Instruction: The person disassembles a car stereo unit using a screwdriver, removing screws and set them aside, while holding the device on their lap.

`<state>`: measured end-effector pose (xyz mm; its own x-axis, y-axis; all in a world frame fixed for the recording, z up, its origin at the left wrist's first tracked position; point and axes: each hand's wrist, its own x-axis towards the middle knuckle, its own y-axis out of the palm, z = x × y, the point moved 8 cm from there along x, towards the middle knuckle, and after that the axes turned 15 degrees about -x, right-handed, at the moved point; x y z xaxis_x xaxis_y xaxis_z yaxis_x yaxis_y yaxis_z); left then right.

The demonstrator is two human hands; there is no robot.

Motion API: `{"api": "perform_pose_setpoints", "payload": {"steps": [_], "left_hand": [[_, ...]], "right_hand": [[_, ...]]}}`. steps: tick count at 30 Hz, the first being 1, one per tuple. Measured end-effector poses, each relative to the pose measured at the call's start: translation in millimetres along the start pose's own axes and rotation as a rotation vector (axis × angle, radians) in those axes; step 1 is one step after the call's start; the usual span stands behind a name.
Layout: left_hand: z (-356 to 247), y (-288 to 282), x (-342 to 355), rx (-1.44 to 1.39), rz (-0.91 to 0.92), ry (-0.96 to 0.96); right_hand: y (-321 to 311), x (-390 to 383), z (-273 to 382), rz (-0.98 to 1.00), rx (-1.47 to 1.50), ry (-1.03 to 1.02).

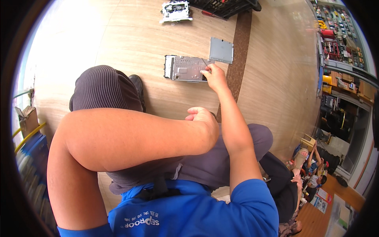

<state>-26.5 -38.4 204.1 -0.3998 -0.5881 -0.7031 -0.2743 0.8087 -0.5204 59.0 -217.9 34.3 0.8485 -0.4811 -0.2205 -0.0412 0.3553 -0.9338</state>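
Observation:
A silver metal chassis box [183, 68] lies on the wooden floor in front of me. My right hand [214, 76] reaches out to its right end and pinches a thin tool [204, 62] whose tip rests on the top of the box. My left arm is bent across my body, and my left hand [202, 117] rests by my raised knee with its fingers curled and nothing visible in it. A flat grey metal cover plate [221, 50] lies just beyond the box, to its right.
Farther off on the floor sit a white and silver mechanism [175, 11], a black crate [225, 5] and a red-handled screwdriver [209, 14]. Shelves of goods [335, 35] line the right side. Another person [312, 166] sits low at the right.

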Motion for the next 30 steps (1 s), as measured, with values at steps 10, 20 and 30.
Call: {"api": "perform_pose_setpoints", "payload": {"steps": [10, 20, 30], "left_hand": [[7.7, 15.4, 8.5, -0.003, 0.029, -0.029], [127.7, 34.0, 57.7, -0.165, -0.174, -0.384], [185.1, 64.1, 63.9, -0.231, -0.265, -0.411]], "right_hand": [[-139.7, -52.5, 27.2, -0.121, -0.289, -0.137], [-122.8, -39.9, 5.7, -0.243, -0.142, -0.142], [-97.8, -46.7, 2.9, -0.210, -0.072, -0.258]]}}
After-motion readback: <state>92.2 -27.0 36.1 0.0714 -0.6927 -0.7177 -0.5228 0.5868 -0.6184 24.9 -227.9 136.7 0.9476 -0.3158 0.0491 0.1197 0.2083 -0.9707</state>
